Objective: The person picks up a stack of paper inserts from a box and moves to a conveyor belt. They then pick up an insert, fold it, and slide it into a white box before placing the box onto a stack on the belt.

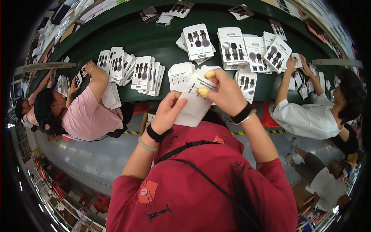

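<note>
A white printed card pack is held in front of my chest, its lower end toward me. My left hand grips its left edge, thumb on top. My right hand, with yellow finger cots on two fingers, is closed on the pack's upper right part; whether it also pinches a separate sheet cannot be made out. Just beyond lies another white card with small printed drawings. Stacks of white microphone packages stand farther off, with more packages to the right and a fanned pile to the left.
A long green table runs across in front of me. At the left a person in pink handles packages; at the right a person in white works over small items. Red stools stand under the table.
</note>
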`<state>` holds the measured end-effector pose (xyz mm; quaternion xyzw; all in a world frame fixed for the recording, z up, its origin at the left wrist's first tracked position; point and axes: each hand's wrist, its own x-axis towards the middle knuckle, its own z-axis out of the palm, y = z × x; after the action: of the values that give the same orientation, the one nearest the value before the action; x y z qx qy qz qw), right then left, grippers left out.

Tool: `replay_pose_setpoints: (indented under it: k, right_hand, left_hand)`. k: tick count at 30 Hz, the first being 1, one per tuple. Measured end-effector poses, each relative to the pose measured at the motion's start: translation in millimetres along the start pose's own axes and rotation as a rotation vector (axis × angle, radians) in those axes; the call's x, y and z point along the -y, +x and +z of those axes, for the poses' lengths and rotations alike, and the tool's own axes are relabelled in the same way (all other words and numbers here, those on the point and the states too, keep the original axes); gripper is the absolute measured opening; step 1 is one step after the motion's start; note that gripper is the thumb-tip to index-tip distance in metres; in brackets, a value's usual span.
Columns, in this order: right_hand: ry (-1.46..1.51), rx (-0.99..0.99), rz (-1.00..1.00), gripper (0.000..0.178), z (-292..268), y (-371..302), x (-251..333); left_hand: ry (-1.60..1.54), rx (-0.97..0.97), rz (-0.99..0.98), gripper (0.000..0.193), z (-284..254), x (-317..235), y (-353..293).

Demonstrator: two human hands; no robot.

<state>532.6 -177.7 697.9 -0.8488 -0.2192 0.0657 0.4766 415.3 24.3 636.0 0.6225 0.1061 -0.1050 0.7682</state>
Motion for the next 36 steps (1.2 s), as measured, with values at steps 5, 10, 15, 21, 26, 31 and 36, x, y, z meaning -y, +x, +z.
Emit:
replay_pose_setpoints:
  k: [5,10,15,21,26,31,36]
  right_hand:
    - [-0.029,0.428,-0.101,0.027,-30,13,21]
    - [-0.325,0.399,-0.296,0.026,-50,5,63]
    - [-0.217,0.510,0.055,0.023,-47,4,57]
    - [0.405,0.396,0.244,0.021,-32,-15,42]
    - [0.317,0.293,0.137,0.026,-31,-18,40]
    - [0.221,0.283,0.106,0.030,-31,-19,40]
    - [0.355,0.172,0.167,0.032,-26,-22,43]
  left_hand:
    - [-0.651,0.442,-0.327,0.066,7,-53,-12]
    - [-0.693,0.550,-0.267,0.090,13,-57,-10]
    - [-0.840,0.491,-0.277,0.090,20,-65,-11]
    - [-0.784,0.500,-0.284,0.083,15,-67,-14]
    - [-0.518,0.353,-0.311,0.063,-7,-60,-13]
    - [-0.060,0.095,-0.080,0.043,-3,-76,-4]
    - [0.241,-0.059,0.164,0.036,4,-77,1]
